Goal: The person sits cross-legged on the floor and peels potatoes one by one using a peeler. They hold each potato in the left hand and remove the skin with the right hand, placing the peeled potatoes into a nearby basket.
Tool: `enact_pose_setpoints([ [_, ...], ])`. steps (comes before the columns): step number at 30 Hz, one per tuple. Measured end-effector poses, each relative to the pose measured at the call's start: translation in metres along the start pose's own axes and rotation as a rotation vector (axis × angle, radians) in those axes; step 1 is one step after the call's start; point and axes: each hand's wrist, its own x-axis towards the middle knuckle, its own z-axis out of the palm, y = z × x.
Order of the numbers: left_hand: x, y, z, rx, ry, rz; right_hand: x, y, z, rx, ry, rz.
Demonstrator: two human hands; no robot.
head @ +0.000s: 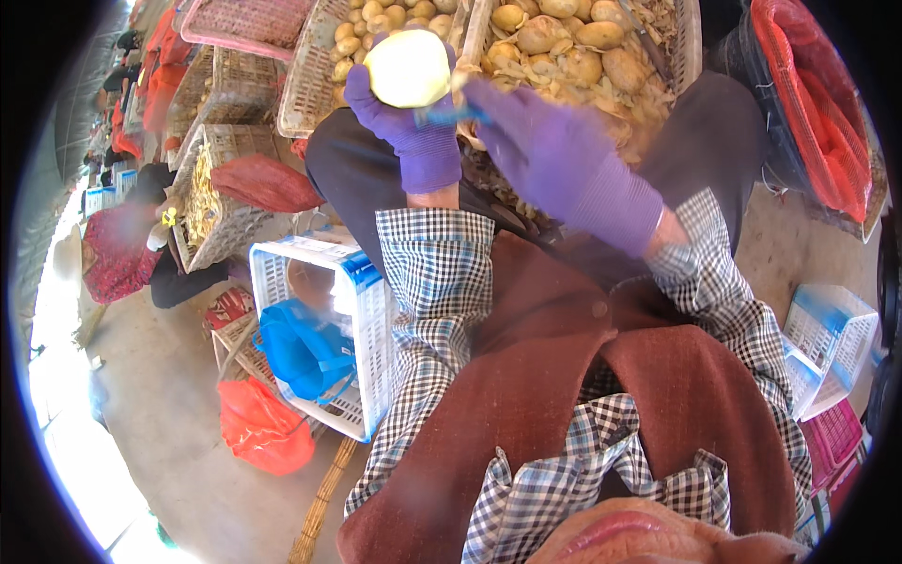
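My left hand (412, 120), in a purple knit glove, holds up a pale peeled potato (409, 68). Just right of it is my right hand (557, 155), gloved alike and blurred by motion, closed around a tool with a blue part (451, 115), likely a peeler; its shape is too blurred to settle. Both hands are over the near edges of two plastic crates. Smooth potatoes (352, 44) fill the left crate (299, 92). In the right crate (689, 53), unpeeled potatoes (581, 67) lie among peelings, with a knife-like tool (652, 49) along its right side.
A white crate (380, 338) holding a blue bag (303, 349) stands at my left, near a red bag (264, 426) and a straw broom (324, 500). A bucket with red mesh (810, 106) is at the right. Another person (123, 247) sits far left beside a crate of peelings (201, 204).
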Motion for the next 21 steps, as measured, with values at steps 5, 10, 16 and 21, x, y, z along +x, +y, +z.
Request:
enact_pose_setpoints([
  [5, -0.001, -0.007, 0.013, 0.247, 0.016, 0.106, 0.034, 0.007, 0.014, -0.277, 0.019, 0.042],
  [10, 0.0, -0.005, 0.011, 0.171, 0.163, 0.154, -0.007, 0.005, 0.019, -0.111, -0.158, 0.049],
  [16, 0.001, 0.001, 0.002, 0.153, 0.144, -0.01, 0.016, 0.02, 0.011, 0.173, 0.048, 0.088],
  [21, -0.007, -0.043, 0.042, 0.704, 0.143, 0.088, 0.029, 0.072, 0.032, 0.342, 0.257, 0.228],
])
